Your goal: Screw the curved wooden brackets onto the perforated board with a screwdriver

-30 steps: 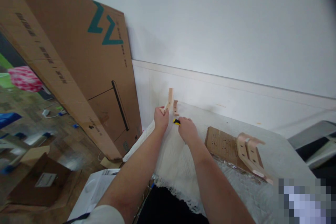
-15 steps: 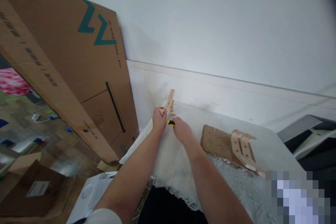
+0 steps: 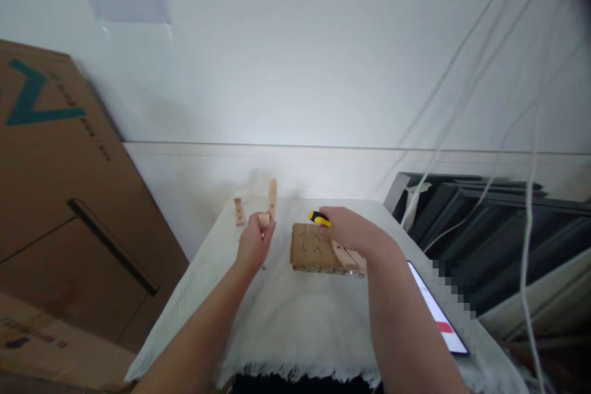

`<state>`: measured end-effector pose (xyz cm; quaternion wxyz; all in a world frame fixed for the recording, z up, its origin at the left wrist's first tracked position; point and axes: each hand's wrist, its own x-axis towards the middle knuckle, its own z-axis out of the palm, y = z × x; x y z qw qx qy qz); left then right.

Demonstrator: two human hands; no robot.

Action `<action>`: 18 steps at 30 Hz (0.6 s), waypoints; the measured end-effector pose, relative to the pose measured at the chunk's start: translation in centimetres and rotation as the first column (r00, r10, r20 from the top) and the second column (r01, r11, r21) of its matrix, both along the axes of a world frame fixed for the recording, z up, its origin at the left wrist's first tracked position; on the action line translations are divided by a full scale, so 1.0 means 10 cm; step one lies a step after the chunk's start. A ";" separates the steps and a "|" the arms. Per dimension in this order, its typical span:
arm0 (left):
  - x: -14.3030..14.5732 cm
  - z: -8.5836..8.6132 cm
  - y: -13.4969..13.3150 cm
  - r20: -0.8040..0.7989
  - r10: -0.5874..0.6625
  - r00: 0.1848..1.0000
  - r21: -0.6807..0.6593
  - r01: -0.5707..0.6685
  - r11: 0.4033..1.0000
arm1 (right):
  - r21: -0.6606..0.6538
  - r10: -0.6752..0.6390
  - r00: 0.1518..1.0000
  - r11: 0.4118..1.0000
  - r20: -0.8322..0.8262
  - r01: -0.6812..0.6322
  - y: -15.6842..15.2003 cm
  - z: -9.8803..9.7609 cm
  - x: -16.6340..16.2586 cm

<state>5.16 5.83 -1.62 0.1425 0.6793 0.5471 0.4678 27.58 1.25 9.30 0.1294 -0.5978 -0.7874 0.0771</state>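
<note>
My left hand point(image 3: 255, 239) is closed round a pale wooden piece point(image 3: 273, 196). One flat arm of it, with a dark hole, stands up past the fingers, and a rounded end shows at the thumb. To its right, my right hand point(image 3: 344, 228) is closed on a yellow-and-black screwdriver point(image 3: 319, 218); only part of the handle shows, and its tip is hidden. Below this hand lies a brown cardboard pad point(image 3: 314, 249) dotted with small holes. More pale wood point(image 3: 348, 257) rests on the pad, partly covered by my right wrist. Another drilled wooden piece point(image 3: 239, 212) sits left of my left hand.
A white fringed cloth point(image 3: 295, 320) covers the table against the white wall. A lit tablet or phone point(image 3: 436, 311) lies at the right edge. White cables point(image 3: 530, 197) hang beside dark panels point(image 3: 489, 215). A large cardboard box point(image 3: 55, 197) stands on the left.
The view has swung to the right. My right hand, still gripping the screwdriver, has moved away from my left hand to above the cardboard pad. My left hand keeps hold of the wooden piece.
</note>
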 end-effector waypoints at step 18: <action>0.82 0.01 -0.27 -0.429 -0.434 0.793 -0.104 0.433 0.895 | 0.178 -0.167 0.903 0.951 -0.396 0.254 0.18 -0.56 0.49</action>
